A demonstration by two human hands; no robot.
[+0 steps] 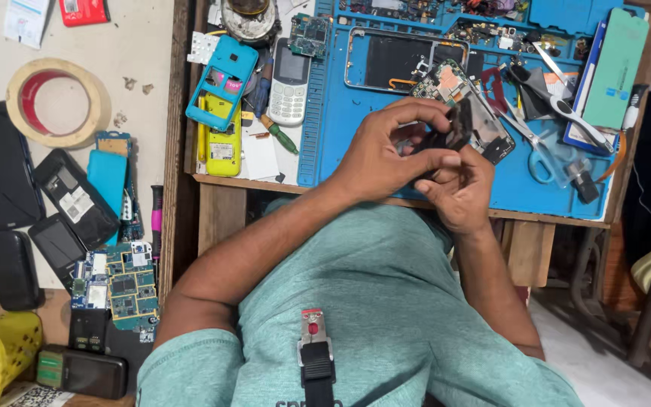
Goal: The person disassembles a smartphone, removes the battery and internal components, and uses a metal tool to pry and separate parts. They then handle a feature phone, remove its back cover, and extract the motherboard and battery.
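Observation:
Both my hands meet over the front edge of a blue repair mat [340, 113]. My left hand [386, 147] and my right hand [457, 188] pinch a small dark phone part [446, 136] between their fingers. Just behind them lies an opened smartphone [465, 105] with its circuit board exposed. An empty phone frame [386, 60] lies further back on the mat.
A white keypad phone [289, 83], a cyan phone shell [224, 79] and a yellow phone body [222, 139] lie left of the mat. Scissors [536, 147], tweezers [555, 94] and a green case [615, 64] are at right. A tape roll [58, 102], phones and circuit boards [126, 286] lie far left.

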